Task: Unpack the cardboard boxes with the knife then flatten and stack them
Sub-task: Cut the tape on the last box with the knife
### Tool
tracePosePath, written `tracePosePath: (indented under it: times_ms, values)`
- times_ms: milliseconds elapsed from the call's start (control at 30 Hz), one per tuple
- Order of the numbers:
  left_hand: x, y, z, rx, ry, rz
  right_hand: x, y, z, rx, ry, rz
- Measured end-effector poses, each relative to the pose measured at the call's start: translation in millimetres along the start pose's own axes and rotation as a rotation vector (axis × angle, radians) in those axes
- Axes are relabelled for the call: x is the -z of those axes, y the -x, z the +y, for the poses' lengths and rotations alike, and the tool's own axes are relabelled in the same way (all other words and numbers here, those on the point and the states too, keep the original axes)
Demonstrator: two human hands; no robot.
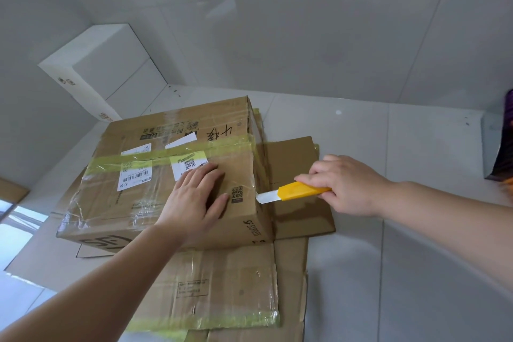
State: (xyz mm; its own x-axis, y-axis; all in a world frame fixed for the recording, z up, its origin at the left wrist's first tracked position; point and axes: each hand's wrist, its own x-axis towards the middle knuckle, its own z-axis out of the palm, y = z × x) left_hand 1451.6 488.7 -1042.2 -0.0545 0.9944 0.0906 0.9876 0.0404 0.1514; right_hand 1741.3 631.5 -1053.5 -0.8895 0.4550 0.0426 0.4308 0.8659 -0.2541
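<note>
**Cardboard box under the blade, tape not yet cut through**

Cardboard box [172, 175], sealed with yellow-green tape [155, 157] and clear film, sat closed on a layer of flattened cardboard [222, 286] spread over the pale tiled floor [388, 258]. Printed labels [136, 172] lay across its top under the tape. The left hand [194, 197] rested flat on the lid near the right edge, fingers straight and spread, pressing the box steady. The right hand [344, 186] gripped the yellow utility knife [294, 191], fingers curled round the handle, with the white blade end touching the box's upper right edge near where clear tape wrapped the corner.

The step in hand looked like the opening cut on this box; flattening and stacking of it remained undone, though the sheets beneath suggested other boxes were finished. The next move would likely call for running the blade along the taped seam, shallow enough to spare the contents, and away from the bracing hand. A white box [94, 64] stood in the far corner.
</note>
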Motion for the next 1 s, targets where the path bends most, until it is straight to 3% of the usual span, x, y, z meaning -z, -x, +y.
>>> tracePosePath:
  times_ms: [100,267,467,1000]
  values:
    - [3,-9,15,0.058,0.039,0.104,-1,-1,1,-0.004,-0.009,0.001]
    - [8,-60,49,0.380,-0.017,-0.140,-2,-1,-1,-0.020,0.003,-0.037]
    - [10,-80,59,0.344,0.017,-0.318,4,-1,-4,-0.019,0.054,-0.052]
    - [19,-64,55,0.190,0.065,-0.270,4,-7,-9,0.013,0.000,-0.029]
